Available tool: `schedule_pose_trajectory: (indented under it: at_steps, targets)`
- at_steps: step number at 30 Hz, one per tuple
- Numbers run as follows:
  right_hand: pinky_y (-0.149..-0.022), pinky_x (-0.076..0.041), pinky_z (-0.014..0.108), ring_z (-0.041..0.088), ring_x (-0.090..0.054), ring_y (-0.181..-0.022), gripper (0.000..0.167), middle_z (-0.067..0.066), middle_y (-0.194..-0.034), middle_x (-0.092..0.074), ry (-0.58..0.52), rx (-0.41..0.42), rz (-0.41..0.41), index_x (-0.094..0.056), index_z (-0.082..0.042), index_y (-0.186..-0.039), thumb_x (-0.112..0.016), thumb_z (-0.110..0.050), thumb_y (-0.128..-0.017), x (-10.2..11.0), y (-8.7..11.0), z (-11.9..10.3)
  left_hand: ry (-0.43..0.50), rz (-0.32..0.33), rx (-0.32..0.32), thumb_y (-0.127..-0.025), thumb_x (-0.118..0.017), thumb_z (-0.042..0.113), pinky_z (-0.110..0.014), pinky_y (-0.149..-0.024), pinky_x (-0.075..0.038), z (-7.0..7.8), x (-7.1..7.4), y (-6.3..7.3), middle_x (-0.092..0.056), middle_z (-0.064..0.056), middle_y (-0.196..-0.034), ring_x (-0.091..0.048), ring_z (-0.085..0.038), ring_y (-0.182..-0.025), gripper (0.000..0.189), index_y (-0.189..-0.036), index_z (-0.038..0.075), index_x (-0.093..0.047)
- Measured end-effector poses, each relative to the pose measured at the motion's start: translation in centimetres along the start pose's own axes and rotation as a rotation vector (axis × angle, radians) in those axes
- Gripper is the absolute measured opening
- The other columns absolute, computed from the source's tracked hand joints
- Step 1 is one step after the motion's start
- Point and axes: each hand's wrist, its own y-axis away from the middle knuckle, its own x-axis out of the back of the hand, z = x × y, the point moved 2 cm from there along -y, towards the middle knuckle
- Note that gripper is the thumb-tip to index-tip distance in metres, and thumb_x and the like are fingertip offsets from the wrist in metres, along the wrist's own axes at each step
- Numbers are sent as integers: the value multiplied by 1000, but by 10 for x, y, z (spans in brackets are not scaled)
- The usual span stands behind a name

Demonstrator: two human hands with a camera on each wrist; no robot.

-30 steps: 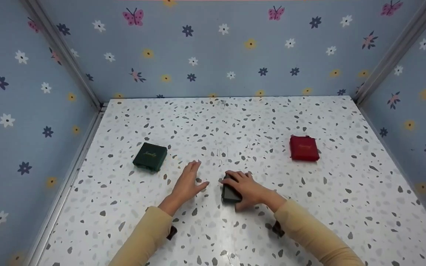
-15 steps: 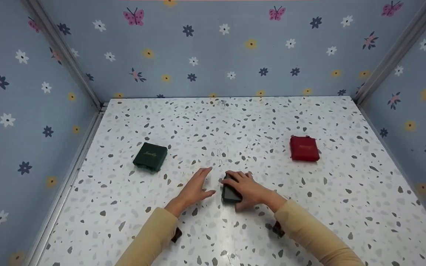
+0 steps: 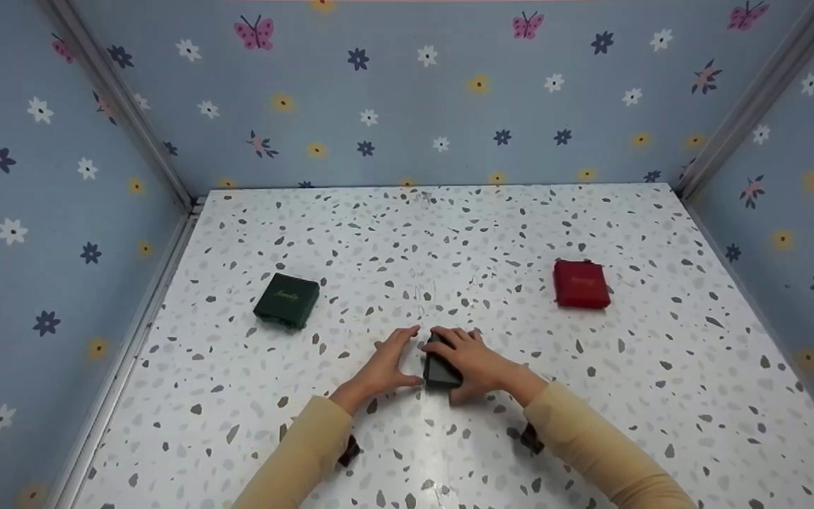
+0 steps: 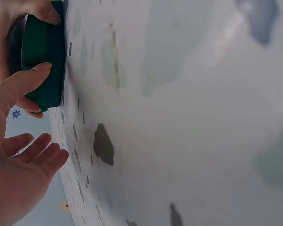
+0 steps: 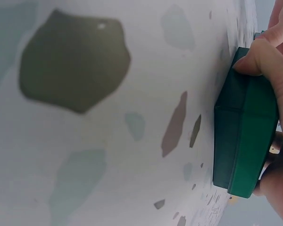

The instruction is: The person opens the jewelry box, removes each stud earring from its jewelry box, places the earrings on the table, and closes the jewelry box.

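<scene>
A dark green box (image 3: 442,372) with a lid seam lies on the speckled table at the front middle. My right hand (image 3: 474,364) grips it from above, fingers over the far end and thumb at the near side. Beside its left side is my left hand (image 3: 382,371), its fingers extended and thumb spread apart. In the left wrist view the left thumb overlaps the green box (image 4: 41,47), while the other fingers reach out clear of it. The right wrist view shows a thumb pressed to the edge of the box (image 5: 245,127); its top is partly covered.
A second green box (image 3: 287,300) with gold lettering lies at the left of the table. On the right is a red box (image 3: 581,285), also lettered. Blue flowered panels (image 3: 421,92) enclose the table on the back and both sides.
My left hand has moved right and slightly toward me, closing in on the green box. The right hand and all the boxes have stayed in place.
</scene>
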Motion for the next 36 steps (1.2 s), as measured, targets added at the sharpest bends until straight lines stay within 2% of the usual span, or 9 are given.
schedule_pose_trajectory:
  at_steps: [5, 8, 13, 20, 26, 30, 36]
  targets:
    - [-90, -26, 58, 30, -28, -121, 95, 13, -141, -21, 5, 14, 8, -31, -20, -137, -76, -41, -56, 1, 0, 0, 25, -13, -8, -68, -76, 11, -42, -98, -29, 0, -5, -3, -35, -18, -131, -34, -29, -120, 85, -135, -4, -26]
    - [-88, -28, 58, 29, -28, -121, 93, 12, -141, -22, 12, 21, 16, -32, -21, -136, -76, -41, -57, 1, 0, 0, 24, -12, -12, -65, -77, 11, -39, -98, -29, 0, -7, -5, -35, -18, -131, -34, -29, -121, 88, -135, -5, -26]
    - [-88, -29, 57, 28, -29, -120, 92, 12, -141, -22, 11, 21, 23, -33, -21, -135, -77, -41, -56, 1, 1, 0, 25, -9, 3, -63, -79, 12, -39, -99, -27, 0, -8, -7, -35, -18, -132, -33, -29, -121, 91, -135, -4, -26]
    - [-87, -28, 56, 28, -28, -121, 94, 12, -142, -21, 24, 22, 21, -31, -21, -136, -76, -43, -56, 0, 0, 1, 66, -48, 11, -62, -79, 8, -38, -96, -32, 0, -10, -8, -34, -19, -133, -34, -29, -120, 94, -136, -5, -22]
    - [-88, -29, 55, 27, -27, -121, 96, 11, -142, -19, 26, 28, 28, -29, -22, -138, -75, -44, -56, -1, 0, 1, 59, -80, 25, -61, -80, 11, -38, -100, -28, 2, -14, -10, -32, -17, -134, -34, -27, -121, 99, -137, -5, -19]
    - [-87, -30, 54, 27, -28, -120, 97, 10, -142, -20, 28, 32, 35, -28, -23, -137, -76, -44, -55, -1, 1, 1, 31, -83, 32, -61, -80, 12, -38, -101, -25, 4, -17, -12, -30, -18, -136, -30, -27, -123, 101, -137, -7, -16]
    - [-86, -30, 50, 26, -28, -120, 96, 10, -142, -20, 27, 39, 36, -29, -22, -137, -76, -43, -56, 0, 1, 1, 41, -88, 31, -62, -79, 11, -40, -101, -24, 4, -21, -13, -23, -21, -138, -24, -30, -126, 103, -137, -8, -11]
